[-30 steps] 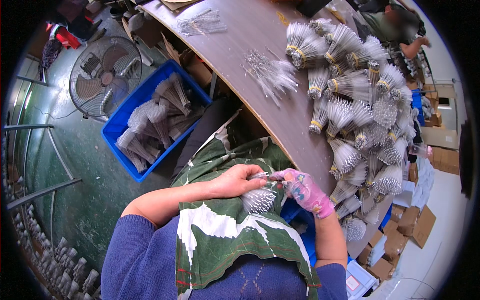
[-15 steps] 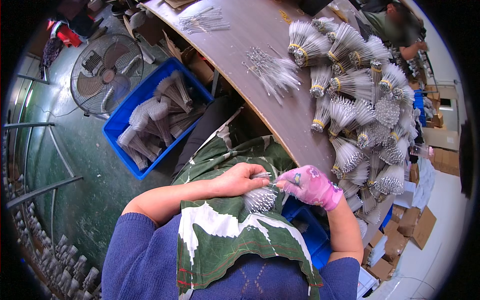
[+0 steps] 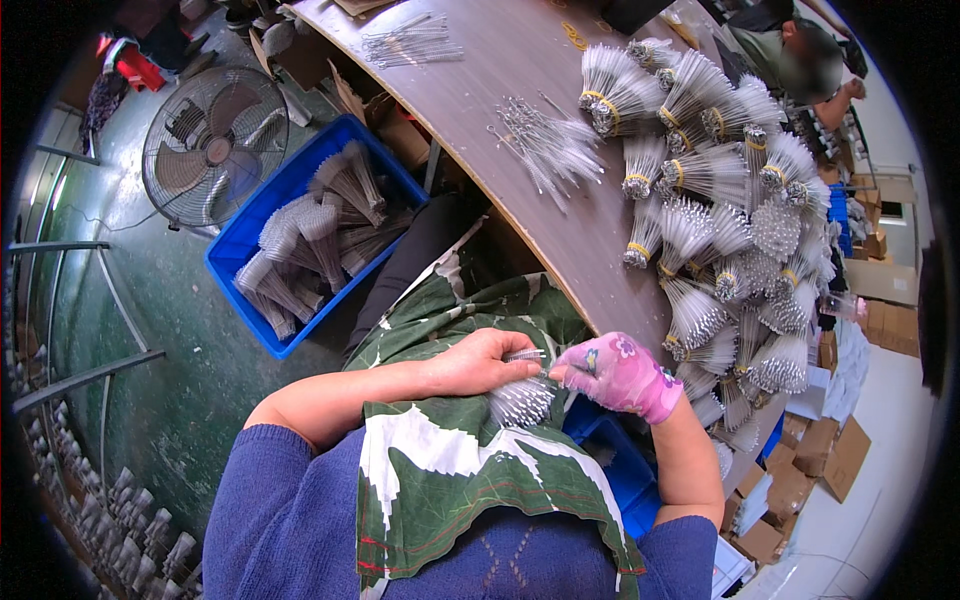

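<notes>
Over my lap, my bare left hand [image 3: 482, 364] is closed round a bundle of thin straw brushes [image 3: 521, 400] with white bristles and pale tips. The tips fan out below my fingers, and some bristles show above the thumb. My right hand [image 3: 612, 375], in a pink flowered glove, is pinched beside the bundle's right side. What its fingertips grip is too small to make out. On the table [image 3: 470, 120] lies a loose heap of the same brushes [image 3: 550, 145]. Further right stand and lie many bundles [image 3: 700, 170] tied with yellow bands.
To the left, a blue bin [image 3: 318, 235] holds several bristly bundles, with a floor fan [image 3: 215, 148] behind it. Another blue bin [image 3: 622, 470] sits below my right forearm. More loose brushes [image 3: 412, 42] lie at the table's far end. A person [image 3: 800, 70] sits across the table.
Both hands stay nearly in place, the right fingertips shifting slightly beside the bundle. The view has moved a little. The person across the table has raised a hand slightly.
</notes>
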A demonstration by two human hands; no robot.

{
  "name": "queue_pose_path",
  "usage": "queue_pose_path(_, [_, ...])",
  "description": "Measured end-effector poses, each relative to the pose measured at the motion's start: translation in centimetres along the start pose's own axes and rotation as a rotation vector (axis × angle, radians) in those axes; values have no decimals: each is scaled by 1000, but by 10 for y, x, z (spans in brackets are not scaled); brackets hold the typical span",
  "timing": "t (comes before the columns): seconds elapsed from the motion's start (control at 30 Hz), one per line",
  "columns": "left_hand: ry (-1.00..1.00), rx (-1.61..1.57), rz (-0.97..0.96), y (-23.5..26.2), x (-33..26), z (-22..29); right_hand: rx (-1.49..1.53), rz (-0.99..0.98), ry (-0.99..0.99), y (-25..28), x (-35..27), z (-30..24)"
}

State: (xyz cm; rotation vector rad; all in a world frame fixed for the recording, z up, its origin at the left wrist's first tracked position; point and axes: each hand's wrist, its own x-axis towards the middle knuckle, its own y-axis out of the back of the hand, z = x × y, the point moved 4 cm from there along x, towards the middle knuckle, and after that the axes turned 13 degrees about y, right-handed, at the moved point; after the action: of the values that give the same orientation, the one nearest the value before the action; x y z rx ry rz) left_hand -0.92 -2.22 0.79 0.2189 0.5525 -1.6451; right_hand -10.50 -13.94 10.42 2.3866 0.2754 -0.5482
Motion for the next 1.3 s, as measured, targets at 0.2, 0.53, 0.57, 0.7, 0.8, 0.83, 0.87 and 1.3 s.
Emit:
queue_pose_path(0.2, [13, -66, 49, 4, 3, -10, 290, 201, -69, -8, -9, 21])
queue_pose_path(0.53, [-47, -23, 272, 19, 5, -13, 1104, 508, -198, -75, -4, 31])
queue_pose_path(0.57, [-104, 89, 273, 20, 3, -12, 1104, 505, -196, -75, -2, 30])
queue_pose_path(0.7, [-7, 41, -66, 23, 0, -27, 1099, 632, -297, -81, 1, 43])
queue_pose_path(0.8, [-63, 19, -224, 31, 2, -20, 1057, 657, -262, -78, 6, 44])
queue_pose_path(0.83, [-63, 20, -245, 31, 6, -17, 1051, 660, -262, -74, 7, 42])
queue_pose_path(0.87, [-70, 21, -248, 29, 7, -13, 1050, 672, -223, -70, 10, 38])
queue_pose_path(1.3, [-98, 413, 18, 13, 9, 19, 956, 728, -261, -44, -19, 45])
